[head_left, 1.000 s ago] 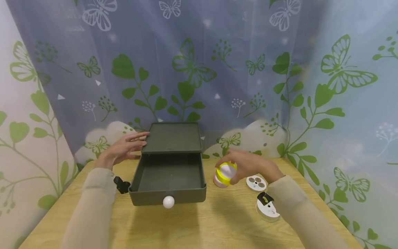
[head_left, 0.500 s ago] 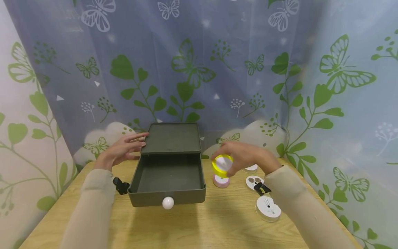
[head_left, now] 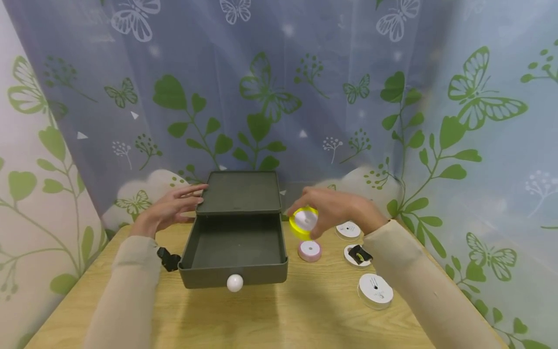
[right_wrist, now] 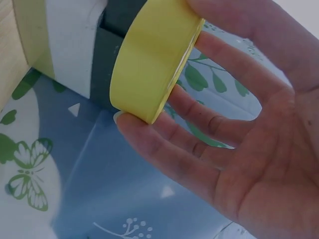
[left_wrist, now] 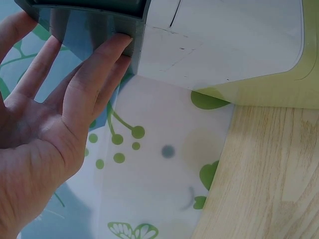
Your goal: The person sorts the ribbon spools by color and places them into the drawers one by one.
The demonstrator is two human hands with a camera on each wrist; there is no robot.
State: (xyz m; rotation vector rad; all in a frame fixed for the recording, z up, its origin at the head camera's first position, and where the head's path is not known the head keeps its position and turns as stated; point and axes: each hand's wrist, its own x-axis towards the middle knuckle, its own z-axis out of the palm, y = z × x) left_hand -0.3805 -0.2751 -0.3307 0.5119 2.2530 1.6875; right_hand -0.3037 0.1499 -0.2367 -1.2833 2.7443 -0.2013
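Observation:
My right hand (head_left: 333, 208) grips a yellow ribbon spool (right_wrist: 149, 59) by its edge, raised over the table just right of the box. In the right wrist view the thumb and fingertips pinch its rim, and the dark box shows behind it. My left hand (head_left: 170, 209) rests its fingertips on the left side of the dark green drawer box (head_left: 241, 191), its fingers fairly straight. The box's drawer (head_left: 235, 276), with a white round knob (head_left: 235, 283), is pulled out and nothing shows inside. Below the yellow spool lies a pink ribbon spool (head_left: 310, 251).
White spools lie to the right: one at the back (head_left: 348, 229), a middle white spool (head_left: 350, 259) with a small black item (head_left: 360, 254) over it, and a front white spool (head_left: 375, 291). A black object (head_left: 168, 260) sits left of the drawer. Patterned curtains (head_left: 270, 97) surround the table.
My right hand has lifted the yellow spool up and to the left, off the pink spool, towards the box. The left hand stays at the box's side.

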